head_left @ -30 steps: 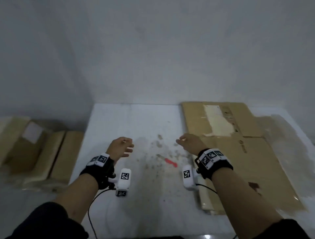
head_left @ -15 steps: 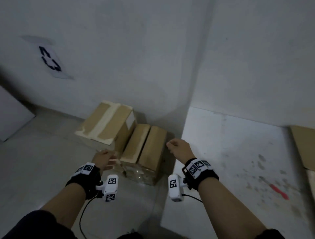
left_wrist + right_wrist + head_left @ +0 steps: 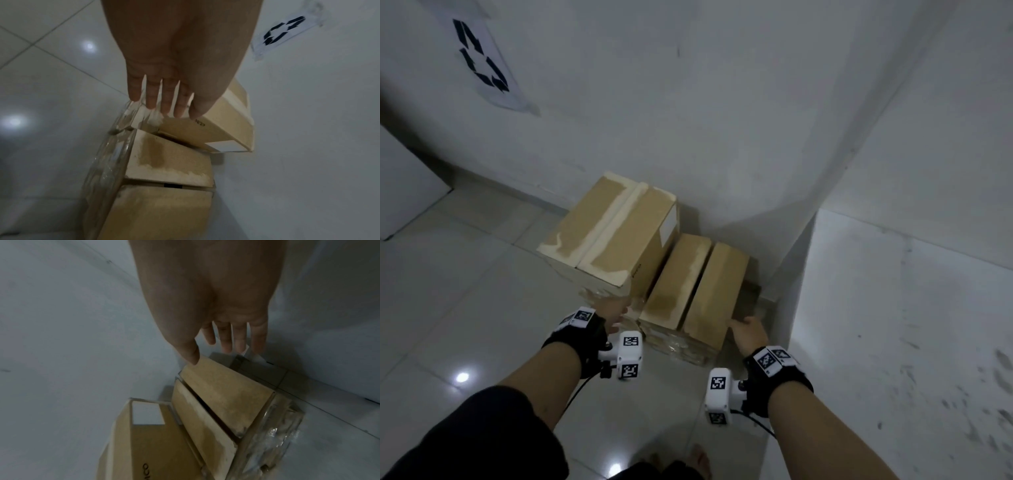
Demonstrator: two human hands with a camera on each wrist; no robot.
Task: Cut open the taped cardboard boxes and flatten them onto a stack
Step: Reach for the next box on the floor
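Observation:
Two taped cardboard boxes stand on the floor against the wall. The taller box (image 3: 616, 236) is on the left and the lower box (image 3: 695, 287), wrapped in clear tape at its front, is on the right. My left hand (image 3: 618, 311) reaches with straight fingers (image 3: 164, 104) to the front corner where the taller box (image 3: 222, 123) meets the lower box (image 3: 168, 162). My right hand (image 3: 746, 327) is at the lower box's right side, fingers (image 3: 226, 340) straight and thumb near the box's (image 3: 222, 386) top edge. Neither hand holds anything. Contact cannot be told.
A white table (image 3: 911, 325) with a stained top rises close on the right, leaving a narrow gap beside the lower box. A recycling sign (image 3: 482, 61) is stuck on the wall. Pale floor tiles (image 3: 465, 308) spread to the left. My bare feet (image 3: 688, 459) show below.
The view swung left from the table to the floor boxes. Both hands dropped and reached forward to either side of the lower box. The flattened cardboard and red cutter left the view.

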